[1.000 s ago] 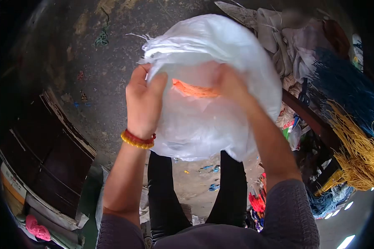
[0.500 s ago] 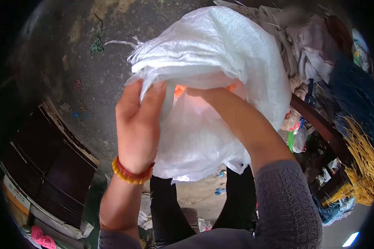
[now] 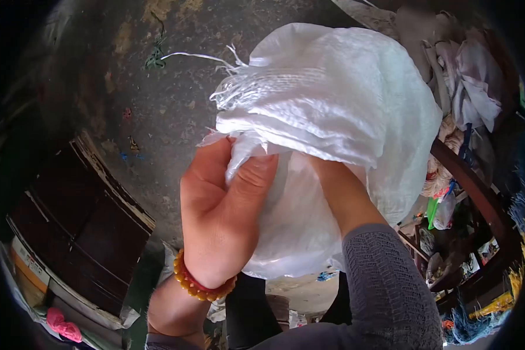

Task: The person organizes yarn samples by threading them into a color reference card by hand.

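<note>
A white woven sack with a frayed edge and a thin plastic liner is in front of me, its mouth facing me. My left hand, with a beaded bracelet at the wrist, pinches the rim of the sack and liner between thumb and fingers at the left of the opening. Past the rim, my right forearm reaches into the sack. The fabric hides my right hand, so its fingers and anything in them cannot be seen.
A dark brown panelled piece is at the left, with a pink cloth below it. Cloths, a dark wooden frame and yellow strands crowd the right side. Green thread lies on the stained floor.
The sack and my left hand have shifted right and slightly down in view. The rim has dropped over my right hand, and the orange inside the sack is out of sight.
</note>
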